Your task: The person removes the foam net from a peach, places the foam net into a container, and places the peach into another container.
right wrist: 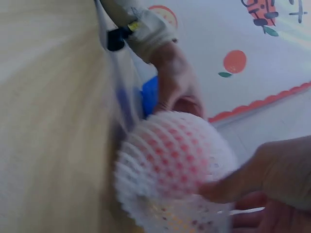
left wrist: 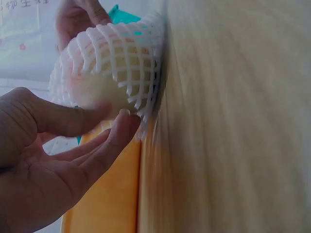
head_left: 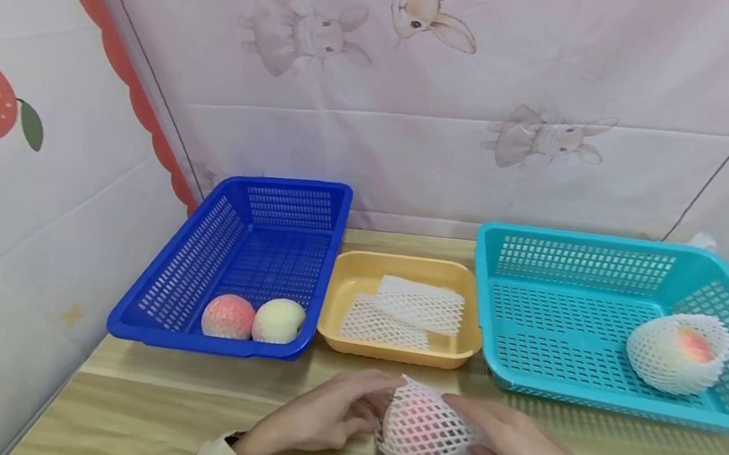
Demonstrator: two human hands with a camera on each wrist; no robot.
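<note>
Peach sits in a white foam net between both hands, at six o'clock from the yellow tray; whether it touches the wooden tabletop I cannot tell. Left hand, at nine o'clock, pinches the net's rim between thumb and fingers; right hand, at four o'clock, grips the net, thumb pressed on the mesh. Left wrist view reveals a pale, unmeshed patch of fruit; the head view shows only the pink, netted side. A strip of wood separates net and tray. Basket edges stand off: blue basket toward ten o'clock, teal basket toward two.
</note>
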